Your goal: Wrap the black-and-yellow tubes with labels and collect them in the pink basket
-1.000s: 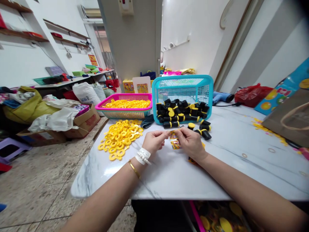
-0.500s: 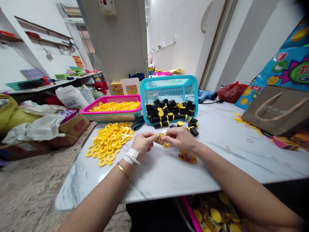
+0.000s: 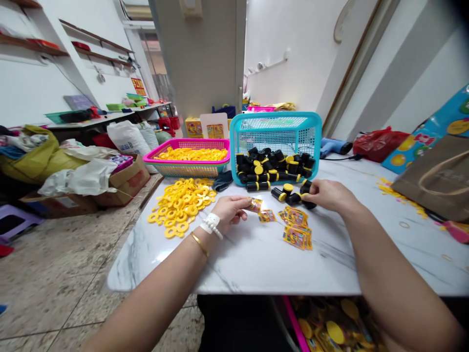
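My left hand [image 3: 234,210] pinches a small, colourful printed packet [image 3: 255,205] between thumb and fingers, just above the white marbled table. A similar packet [image 3: 267,215] lies loose beside it, and an overlapping pile of these packets [image 3: 296,236] is to the right. Farther right, my right hand [image 3: 330,196] has its thumb and fingers closed on a black cylinder with a yellow end [image 3: 306,187], partly hidden by the fingers. More such cylinders lie next to it and spill from a turquoise basket [image 3: 240,122] tipped on its side.
Left of the hands is a heap of yellow rings [image 3: 179,208], with a pink-rimmed basket [image 3: 150,159] of them behind. A brown paper bag [image 3: 432,171] stands at the right. Below the table edge, a pink-edged container [image 3: 293,322] holds yellow-topped pieces.
My right hand has left my left hand and moved right to the black cylinders. The left hand keeps a packet. The packet pile, partly covered before, shows fully. The view has shifted.
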Demonstrator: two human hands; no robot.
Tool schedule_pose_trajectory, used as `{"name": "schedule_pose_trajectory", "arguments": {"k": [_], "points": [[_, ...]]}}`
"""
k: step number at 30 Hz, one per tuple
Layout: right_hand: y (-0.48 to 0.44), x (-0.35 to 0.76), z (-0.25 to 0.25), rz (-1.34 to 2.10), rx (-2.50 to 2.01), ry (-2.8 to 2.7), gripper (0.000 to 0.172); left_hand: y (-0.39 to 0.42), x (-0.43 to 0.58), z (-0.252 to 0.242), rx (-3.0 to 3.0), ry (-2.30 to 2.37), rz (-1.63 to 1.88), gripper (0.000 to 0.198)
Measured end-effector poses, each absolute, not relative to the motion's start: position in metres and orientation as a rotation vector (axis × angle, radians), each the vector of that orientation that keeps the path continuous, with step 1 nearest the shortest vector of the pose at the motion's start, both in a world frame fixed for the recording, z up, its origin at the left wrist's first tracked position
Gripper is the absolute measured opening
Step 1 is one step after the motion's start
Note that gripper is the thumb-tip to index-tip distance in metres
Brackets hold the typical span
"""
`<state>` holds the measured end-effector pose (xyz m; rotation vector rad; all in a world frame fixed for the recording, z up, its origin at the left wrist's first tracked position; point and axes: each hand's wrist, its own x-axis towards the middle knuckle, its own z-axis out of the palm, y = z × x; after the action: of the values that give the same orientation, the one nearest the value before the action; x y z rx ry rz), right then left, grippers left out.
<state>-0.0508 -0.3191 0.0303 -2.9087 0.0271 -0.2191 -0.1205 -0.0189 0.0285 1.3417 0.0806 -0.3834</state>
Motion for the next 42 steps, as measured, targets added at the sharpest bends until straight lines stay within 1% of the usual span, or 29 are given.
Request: {"name": "schedule_pose_trajectory", "arguments": {"k": [4,7,9,11,12,14,17,24,28,34,39,42], "points": [[-0.322,-0.05,0.028,-0.197,-2.911,0.005,0.025,-0.019,-0.118,0.025,1.349,0.133,-0.353,0.017],[-0.32,-0.055,0.033,-0.195,-2.769,-0.026,0.031,-0.018,-0.117,0.024,1.348,0.136,-0.309,0.015],[-0.314,-0.061,0.039,-0.101,-2.482,-0.093,0.042,-0.016,-0.117,0.024,1.297,0.113,-0.328,0.016],[-0.301,-0.071,0.045,0.02,-2.092,-0.199,0.05,-0.015,-0.116,0.025,1.219,0.096,-0.366,0.015],[-0.292,-0.076,0.047,0.057,-1.907,-0.246,0.051,-0.015,-0.115,0.026,1.178,0.104,-0.38,0.013],[-0.27,-0.086,0.046,0.076,-1.635,-0.294,0.047,-0.015,-0.114,0.028,1.102,0.154,-0.392,0.008],[-0.239,-0.096,0.037,0.037,-1.456,-0.302,0.041,-0.017,-0.113,0.03,0.994,0.212,-0.421,0.005],[-0.218,-0.103,0.025,-0.073,-1.362,-0.341,0.037,-0.019,-0.114,0.032,0.896,0.197,-0.457,0.004],[-0.215,-0.104,0.027,-0.096,-1.472,-0.378,0.037,-0.021,-0.116,0.033,0.878,0.21,-0.454,0.003],[-0.206,-0.109,0.022,-0.22,-1.588,-0.41,0.035,-0.022,-0.118,0.035,0.815,0.171,-0.444,0.009],[-0.204,-0.115,0.018,-0.219,-1.594,-0.492,0.035,-0.023,-0.116,0.03,0.813,0.153,-0.449,0.002],[-0.206,-0.114,0.015,-0.32,-1.642,-0.506,0.035,-0.024,-0.116,0.026,0.839,0.129,-0.413,0.007]]}}
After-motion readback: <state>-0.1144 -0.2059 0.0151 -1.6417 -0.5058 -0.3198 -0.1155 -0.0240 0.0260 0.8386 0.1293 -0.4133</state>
